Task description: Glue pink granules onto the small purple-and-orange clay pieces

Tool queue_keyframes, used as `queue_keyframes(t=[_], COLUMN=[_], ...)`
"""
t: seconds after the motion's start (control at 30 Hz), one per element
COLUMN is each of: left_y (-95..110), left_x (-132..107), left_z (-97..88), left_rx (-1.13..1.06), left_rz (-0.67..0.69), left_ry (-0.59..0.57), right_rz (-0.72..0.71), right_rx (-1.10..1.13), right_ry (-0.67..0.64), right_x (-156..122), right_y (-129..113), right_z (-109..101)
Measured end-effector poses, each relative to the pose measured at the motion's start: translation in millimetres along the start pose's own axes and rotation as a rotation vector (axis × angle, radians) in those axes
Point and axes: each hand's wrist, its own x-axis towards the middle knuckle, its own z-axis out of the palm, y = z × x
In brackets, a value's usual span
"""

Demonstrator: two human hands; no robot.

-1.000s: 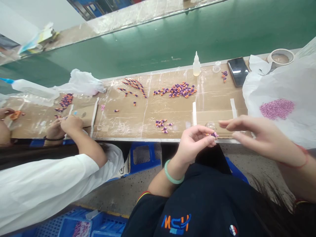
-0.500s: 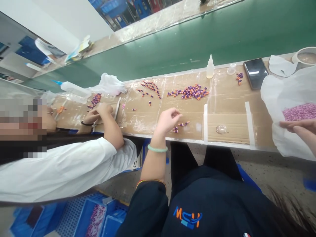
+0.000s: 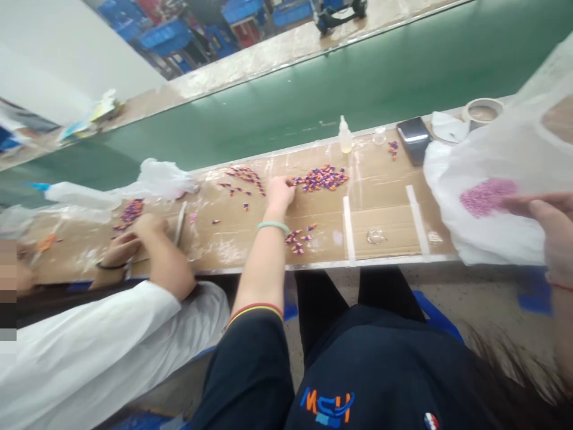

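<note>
My left hand (image 3: 280,191), with a green bangle on the wrist, reaches across the cardboard-covered bench (image 3: 389,191). Its curled fingers rest at the left edge of a pile of small purple-and-orange pieces (image 3: 323,177); what they pinch is hidden. A smaller cluster of the same pieces (image 3: 298,239) lies nearer me, beside my forearm. At the right edge of the view my right hand (image 3: 548,224) lies against a white plastic bag (image 3: 470,239), fingers stretched out and apart. Inside the bag is a heap of pink beads (image 3: 487,196).
A co-worker in a white sleeve (image 3: 89,346) works at the left, hands (image 3: 134,236) on the bench. A glue bottle (image 3: 344,134), phone (image 3: 414,146) and tape roll (image 3: 482,110) stand at the back. A clear dish (image 3: 375,236) sits between white strips. A green belt (image 3: 313,89) runs behind.
My left hand went from in front of my body to the near cluster, then further out to the big pile. My right hand moved right to the bag.
</note>
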Motion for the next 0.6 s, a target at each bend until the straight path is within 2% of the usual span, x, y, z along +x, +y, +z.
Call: queue_keyframes(t=[0.07, 0.13, 0.27, 0.37, 0.47, 0.6], left_y=[1, 3, 9, 12, 11, 9], left_x=[-3, -8, -25, -48, -78, -118], left_z=[-1.6, -6.1, -24.1, -40.4, -51.8, -55.5], left_rx=[-0.040, -0.099, -0.297, -0.460, -0.641, -0.840], left_rz=[-0.002, -0.014, -0.032, -0.016, 0.031, 0.070], left_ry=[0.013, 0.050, 0.113, 0.107, 0.007, -0.177], right_rz=[-0.015, -0.044, -0.073, -0.092, -0.097, -0.115], right_rx=[-0.040, -0.149, -0.368, -0.489, -0.567, -0.606], right_ry=[-0.007, -0.068, -0.263, -0.391, -0.465, -0.520], right_x=[3, 11, 27, 34, 37, 41], right_y=[2, 11, 32, 42, 50, 58], right_z=[-5, -9, -15, -15, -13, -10])
